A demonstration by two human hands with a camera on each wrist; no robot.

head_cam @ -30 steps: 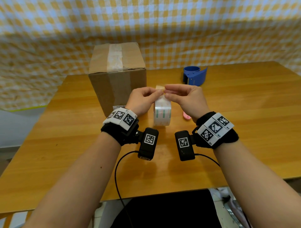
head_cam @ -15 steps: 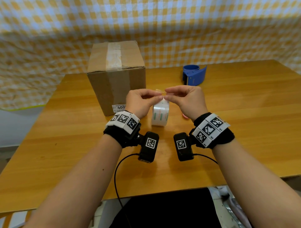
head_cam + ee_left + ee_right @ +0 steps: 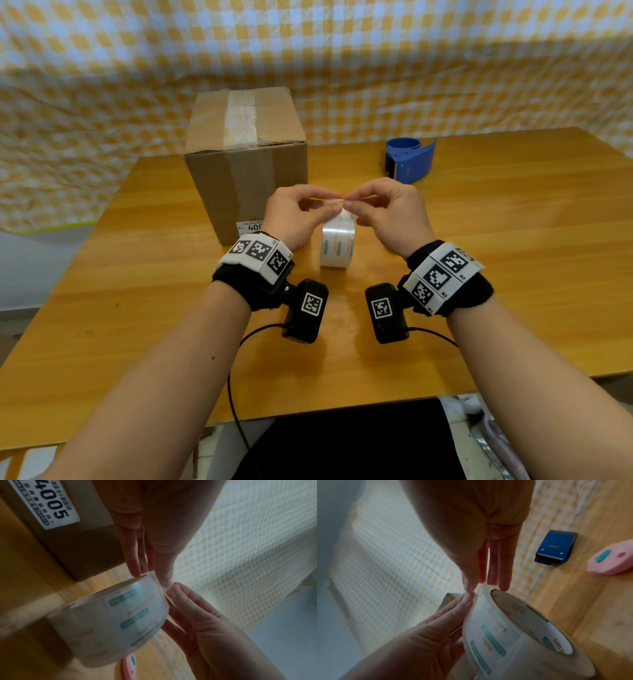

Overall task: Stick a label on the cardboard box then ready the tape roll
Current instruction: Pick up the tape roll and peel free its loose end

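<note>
While my left hand (image 3: 297, 214) and right hand (image 3: 388, 212) meet fingertip to fingertip, both pinch the thin loose end of tape (image 3: 332, 198) stretched between them, just above the tape roll (image 3: 337, 245). That clear roll stands on edge on the table (image 3: 496, 246), between my wrists and a little farther out.

From the head view the roll is a small white cylinder; the right wrist view shows its printed cardboard core (image 3: 534, 626), and the left wrist view shows my right fingertips (image 3: 176, 592) against the roll's edge. A pink cutter (image 3: 612, 559), hidden behind my right hand from above, lies near right of the roll. The cardboard box (image 3: 246, 164), sealed with tape, sits far left, its white label (image 3: 46, 503) low on the near face. A blue tape dispenser (image 3: 409, 159) sits far right. Yellow checked cloth (image 3: 445, 68) hangs behind the wooden table.

Half a second ago my fingertips were slightly apart; now they touch.
</note>
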